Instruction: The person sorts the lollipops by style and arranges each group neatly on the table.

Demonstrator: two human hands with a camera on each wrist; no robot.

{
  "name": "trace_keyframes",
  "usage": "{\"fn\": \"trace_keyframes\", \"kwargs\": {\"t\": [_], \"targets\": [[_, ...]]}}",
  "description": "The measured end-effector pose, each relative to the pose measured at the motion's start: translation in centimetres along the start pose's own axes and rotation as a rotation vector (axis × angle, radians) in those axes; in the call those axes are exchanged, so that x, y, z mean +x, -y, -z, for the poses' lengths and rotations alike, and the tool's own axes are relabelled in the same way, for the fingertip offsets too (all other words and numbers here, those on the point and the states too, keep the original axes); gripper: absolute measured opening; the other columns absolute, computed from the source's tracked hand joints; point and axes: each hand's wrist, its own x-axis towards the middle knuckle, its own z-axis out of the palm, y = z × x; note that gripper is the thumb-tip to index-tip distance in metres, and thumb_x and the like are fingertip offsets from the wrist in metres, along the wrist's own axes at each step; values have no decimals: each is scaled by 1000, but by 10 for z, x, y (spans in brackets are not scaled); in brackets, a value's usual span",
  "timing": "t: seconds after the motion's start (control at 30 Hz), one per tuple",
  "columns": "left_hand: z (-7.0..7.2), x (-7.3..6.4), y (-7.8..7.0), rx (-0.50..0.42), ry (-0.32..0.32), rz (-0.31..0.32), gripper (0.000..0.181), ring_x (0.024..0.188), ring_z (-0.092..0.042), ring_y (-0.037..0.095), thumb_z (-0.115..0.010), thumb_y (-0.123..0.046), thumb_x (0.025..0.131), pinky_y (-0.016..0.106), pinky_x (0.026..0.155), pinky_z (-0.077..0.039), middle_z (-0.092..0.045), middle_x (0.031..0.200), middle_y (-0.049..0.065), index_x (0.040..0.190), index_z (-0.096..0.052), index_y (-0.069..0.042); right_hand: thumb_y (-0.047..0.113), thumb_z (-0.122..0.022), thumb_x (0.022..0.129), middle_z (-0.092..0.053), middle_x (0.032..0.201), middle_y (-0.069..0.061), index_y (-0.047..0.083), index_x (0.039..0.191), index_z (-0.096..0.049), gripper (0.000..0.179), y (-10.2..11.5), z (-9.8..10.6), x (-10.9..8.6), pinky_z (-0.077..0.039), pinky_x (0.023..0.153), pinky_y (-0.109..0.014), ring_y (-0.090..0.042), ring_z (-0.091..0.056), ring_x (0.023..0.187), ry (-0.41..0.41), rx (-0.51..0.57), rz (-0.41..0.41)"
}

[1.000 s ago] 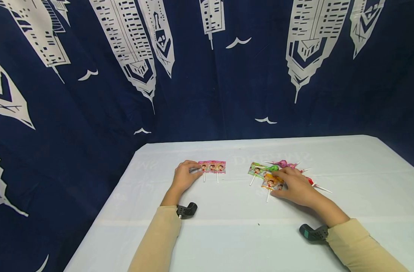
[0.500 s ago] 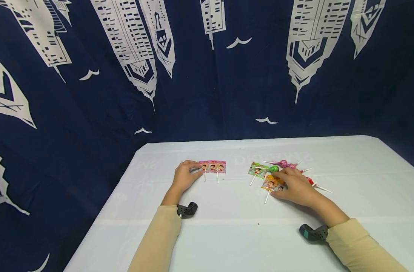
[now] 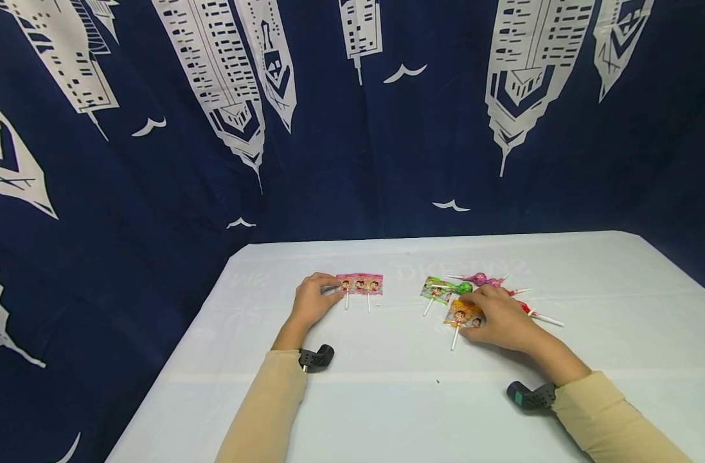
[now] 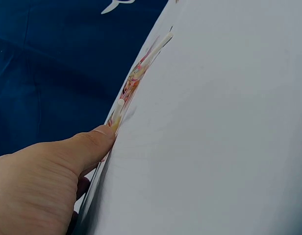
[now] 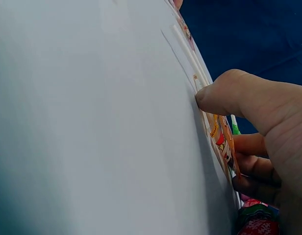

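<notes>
My left hand [image 3: 313,301] holds the left end of a strip of flat lollipops in pink wrappers [image 3: 360,283], whose white sticks point toward me. In the left wrist view the thumb [image 4: 94,144] lies on the near side of that strip. Between thumb and fingers, my right hand [image 3: 499,317] pinches flat lollipops in an orange wrapper [image 3: 462,312]. The right wrist view has this orange wrapper [image 5: 220,142] edge-on, fingers partly behind it. Just beyond are flat lollipops in a green wrapper [image 3: 435,289], with a round green lollipop [image 3: 463,288] across them.
Round pink lollipops [image 3: 481,279] lie behind my right hand, and a red lollipop [image 3: 527,308] is partly hidden beside it. All rest on a white-covered table [image 3: 387,386]. A dark blue printed curtain [image 3: 352,161] hangs behind the table's far edge.
The orange-wrapped lollipops have turned slightly and slid a little toward me, away from the green-wrapped ones. My left hand and the pink strip stay where they were.
</notes>
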Motion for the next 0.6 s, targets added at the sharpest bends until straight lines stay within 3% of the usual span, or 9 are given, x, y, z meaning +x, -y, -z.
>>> {"fn": "trace_keyframes", "kwargs": {"t": [0.47, 0.6], "targets": [[0, -2, 3, -6, -6, -5, 24, 118, -60, 32, -78, -22, 85, 53, 109, -36, -70, 119, 8, 106, -78, -9, 35, -83, 70, -60, 110, -12, 5, 125, -66, 65, 2, 0, 1, -43, 84, -44, -27, -51, 100, 27, -15, 12], [0, 0, 2, -3, -4, -12, 24, 119, -60, 32, -78, -22, 86, 54, 110, -35, -70, 119, 9, 106, -78, -9, 32, -83, 69, -60, 111, -12, 4, 123, -66, 63, 4, 0, 1, -44, 86, -47, -28, -52, 100, 18, -13, 16]]}}
